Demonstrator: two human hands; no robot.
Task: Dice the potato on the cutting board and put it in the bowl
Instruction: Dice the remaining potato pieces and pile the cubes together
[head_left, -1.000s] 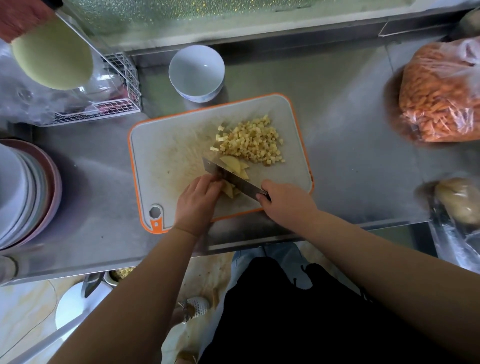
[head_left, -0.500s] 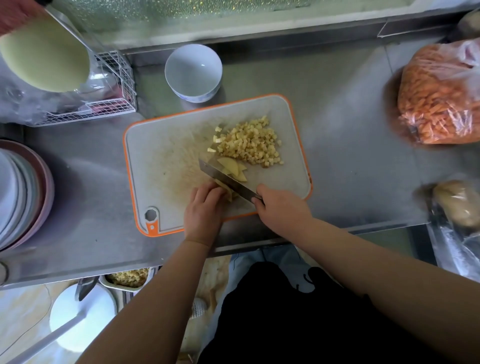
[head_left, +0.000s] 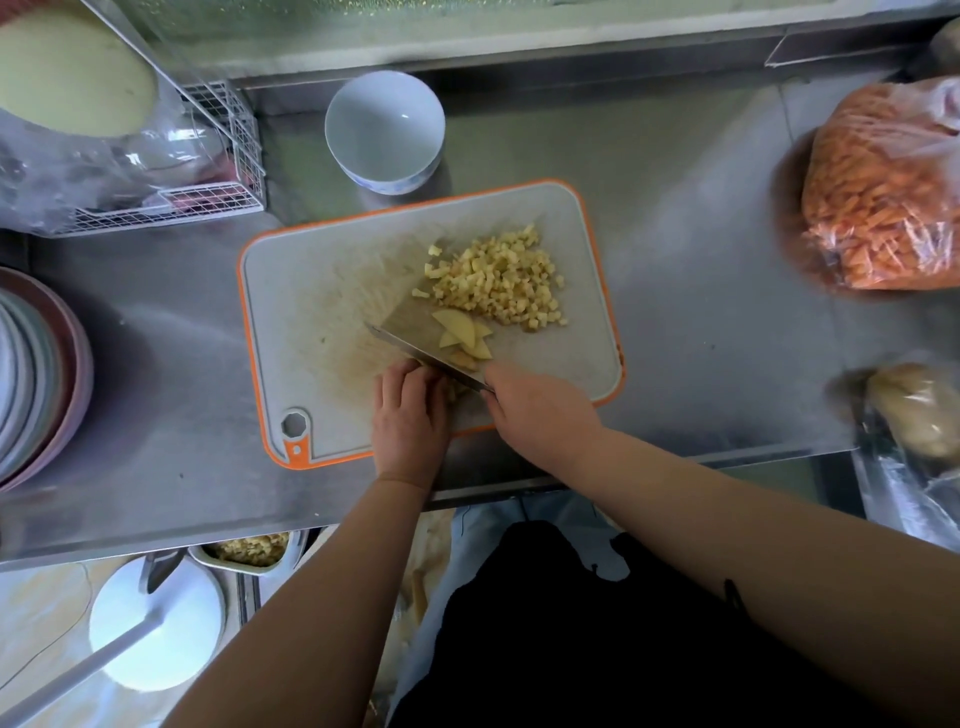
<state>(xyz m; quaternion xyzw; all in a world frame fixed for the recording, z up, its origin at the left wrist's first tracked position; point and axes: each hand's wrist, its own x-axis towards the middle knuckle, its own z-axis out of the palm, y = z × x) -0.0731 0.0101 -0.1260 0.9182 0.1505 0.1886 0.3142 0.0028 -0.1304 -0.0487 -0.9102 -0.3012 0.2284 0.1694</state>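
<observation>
A grey cutting board with an orange rim lies on the steel counter. A heap of diced potato sits on its far right part, and a few potato slices lie just in front of the heap. My right hand grips the knife, whose blade slants across the board beside the slices. My left hand presses down on a small potato piece, mostly hidden under its fingers, right against the blade. An empty white bowl stands just beyond the board.
A bag of cut carrot lies at the right, a bagged potato below it. A wire rack with plastic stands at the back left. Stacked plates sit at the left edge. A tub of diced potato shows under the counter.
The knife has shifted slightly nearer to me along the potato piece, and my left hand's fingers have drawn back with it. The camera has tilted a little.
</observation>
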